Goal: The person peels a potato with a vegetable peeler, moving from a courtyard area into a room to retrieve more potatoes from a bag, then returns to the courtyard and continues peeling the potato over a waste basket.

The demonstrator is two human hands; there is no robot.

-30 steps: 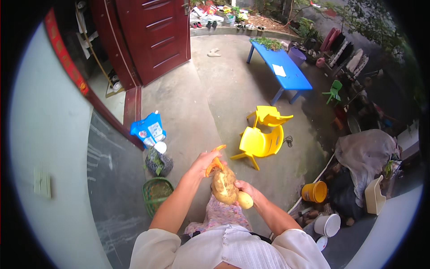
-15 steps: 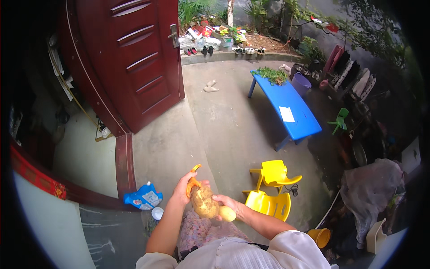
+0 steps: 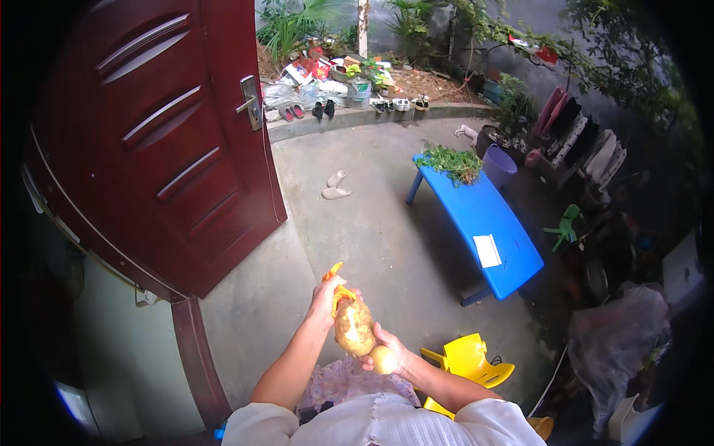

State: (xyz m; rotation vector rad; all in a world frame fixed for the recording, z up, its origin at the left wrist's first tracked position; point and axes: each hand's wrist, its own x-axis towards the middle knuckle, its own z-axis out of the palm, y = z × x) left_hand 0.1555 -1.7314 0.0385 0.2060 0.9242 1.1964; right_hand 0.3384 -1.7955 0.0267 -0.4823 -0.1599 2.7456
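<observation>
Upright, potato (image 3: pixel 354 325) (long axis vertical), right hand (image 3: pixel 387 355) fingers clamped beneath, left hand (image 3: pixel 329 296) gripping orange peeler (image 3: pixel 336 284).

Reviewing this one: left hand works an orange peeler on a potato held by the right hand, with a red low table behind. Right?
Not quite: in the head view the low table is blue, not red. The left hand does work the orange peeler on the potato held by the right hand.

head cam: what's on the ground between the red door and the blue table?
A pair of pale slippers on bare concrete, between red door and blue table, in the head view.
</observation>
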